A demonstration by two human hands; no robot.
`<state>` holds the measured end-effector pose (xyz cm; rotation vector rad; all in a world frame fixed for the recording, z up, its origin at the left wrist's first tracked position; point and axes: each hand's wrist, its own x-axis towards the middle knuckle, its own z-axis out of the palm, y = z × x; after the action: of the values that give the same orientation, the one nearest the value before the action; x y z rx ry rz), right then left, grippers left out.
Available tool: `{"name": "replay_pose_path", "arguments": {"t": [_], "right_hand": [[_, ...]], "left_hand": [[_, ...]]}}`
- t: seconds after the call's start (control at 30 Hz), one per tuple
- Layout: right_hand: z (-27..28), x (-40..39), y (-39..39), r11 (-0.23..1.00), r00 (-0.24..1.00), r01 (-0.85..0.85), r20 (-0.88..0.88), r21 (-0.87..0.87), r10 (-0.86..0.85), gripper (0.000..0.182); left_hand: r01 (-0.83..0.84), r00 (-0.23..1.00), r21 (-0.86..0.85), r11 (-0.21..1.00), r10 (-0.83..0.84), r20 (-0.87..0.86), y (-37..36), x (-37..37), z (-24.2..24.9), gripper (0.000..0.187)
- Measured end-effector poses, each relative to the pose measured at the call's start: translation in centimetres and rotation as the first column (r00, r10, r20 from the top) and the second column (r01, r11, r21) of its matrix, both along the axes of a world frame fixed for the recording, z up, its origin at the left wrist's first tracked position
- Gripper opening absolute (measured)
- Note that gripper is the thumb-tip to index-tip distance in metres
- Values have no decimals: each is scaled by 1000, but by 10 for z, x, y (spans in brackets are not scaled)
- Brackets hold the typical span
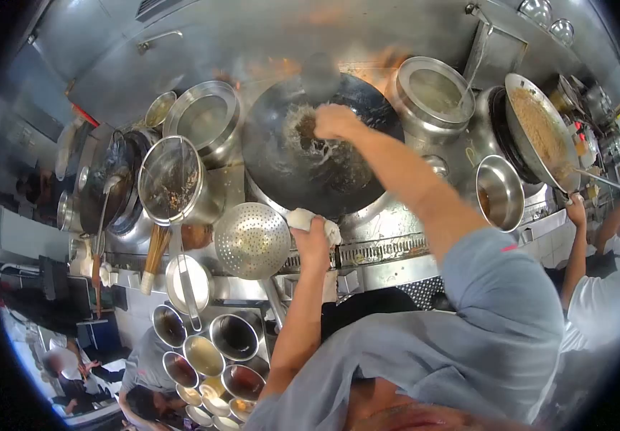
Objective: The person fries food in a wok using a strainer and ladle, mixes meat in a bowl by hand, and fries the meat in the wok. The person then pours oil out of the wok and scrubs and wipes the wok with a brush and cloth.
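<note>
A large black wok [274, 172] sits at the centre of the range, with water splashing inside it. My right hand [338, 122] is closed over the wok, around something that its fingers and the spray mostly hide. At the wok's near edge, my left hand [313, 241] grips a folded white cloth [333, 231]. A round perforated strainer [252, 241] lies just left of my left hand. Orange flames [389, 61] show behind the wok.
Steel pots [435, 97] flank the wok. A strainer with food bits [170, 179] rests over a pot at left. Sauce containers [234, 337] stand at lower left. At right, a co-worker's hand [575, 210] is at a wok of brown food [539, 133]. Other people [66, 363] are at lower left.
</note>
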<state>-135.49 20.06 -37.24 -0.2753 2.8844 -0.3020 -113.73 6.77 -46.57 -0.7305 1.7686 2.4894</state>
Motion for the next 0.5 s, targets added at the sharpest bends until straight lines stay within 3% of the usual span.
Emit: {"name": "replay_pose_path", "arguments": {"t": [0.07, 0.13, 0.17, 0.23, 0.3, 0.37, 0.4, 0.43, 0.47, 0.5], "right_hand": [[-11, 23, -28, 998, 999, 16, -43, -57, -18, 25], [-5, 72, -20, 996, 995, -90, 44, -3, 90, 29], [-24, 77, 0, 974, 974, -215, 90, 68, 209, 28], [15, 87, 36, 942, 968, -198, 205, 270, 145, 29], [39, 49, 58, 907, 988, -155, 84, 392, 132, 30], [26, -12, 50, 981, 1000, 16, -23, 195, -11, 28], [43, -10, 28, 974, 976, 189, 86, 124, -200, 28], [29, -8, 14, 988, 990, 137, 30, 77, -139, 28], [9, 0, 3, 996, 996, 80, -27, 39, -79, 28], [-3, 15, -7, 995, 997, 52, 47, 84, -56, 28]], "left_hand": [[-40, 999, 8, 999, 40, 2, 2, 0, 3, 38], [-62, 998, -51, 997, 63, 15, 3, 6, 8, 42], [-86, 996, -122, 989, 88, 11, 4, 2, 11, 45], [-56, 998, -133, 990, 60, 28, 4, 4, 12, 51], [-68, 994, -64, 996, 73, 79, 5, 2, 23, 53], [-64, 992, -54, 996, 70, 108, 3, 3, 17, 52], [-35, 997, -84, 996, 41, 70, -1, 3, -2, 54], [-7, 999, -110, 994, 10, 31, -4, 0, -15, 57], [31, 999, -31, 999, -31, 13, -6, -1, -19, 56], [42, 999, -17, 999, -42, 19, -5, 3, -15, 56]]}}
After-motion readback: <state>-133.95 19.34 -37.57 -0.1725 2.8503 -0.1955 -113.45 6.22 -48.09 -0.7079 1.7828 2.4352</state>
